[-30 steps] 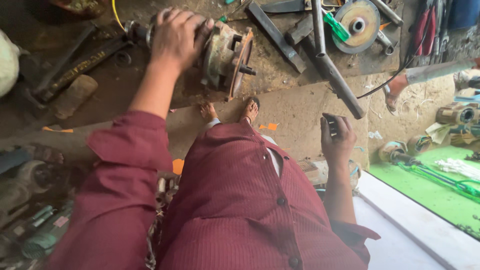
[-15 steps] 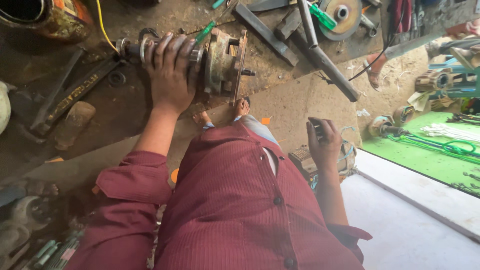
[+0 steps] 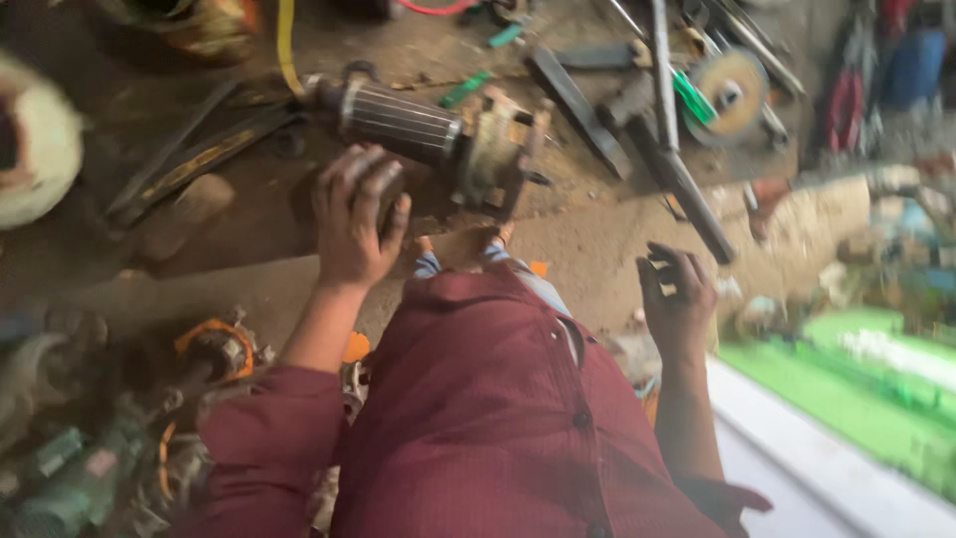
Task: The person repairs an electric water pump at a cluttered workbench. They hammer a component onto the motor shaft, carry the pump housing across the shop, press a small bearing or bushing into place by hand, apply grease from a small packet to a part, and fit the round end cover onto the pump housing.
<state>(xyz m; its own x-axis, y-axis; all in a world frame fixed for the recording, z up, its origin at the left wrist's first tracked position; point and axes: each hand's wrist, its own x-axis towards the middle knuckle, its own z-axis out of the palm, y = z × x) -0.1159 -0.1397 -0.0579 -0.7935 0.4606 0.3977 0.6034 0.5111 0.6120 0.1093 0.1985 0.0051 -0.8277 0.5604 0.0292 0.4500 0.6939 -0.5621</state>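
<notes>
From the head camera I look down over a maroon shirt at a dirty workshop floor. My left hand hangs just in front of a motor rotor, a dark ribbed cylinder lying on its side on the floor with a worn metal end plate at its right end. The fingers are spread and loosely curled, gripping nothing; whether the fingertips touch the rotor I cannot tell. My right hand is raised off to the right, well apart from the rotor, fingers half curled; the blur keeps me from telling whether anything sits in it. Beyond the rotor lie long metal bars and a round disc. A yellow cable runs near the rotor's left end. Green sheeting lies at the right.
</notes>
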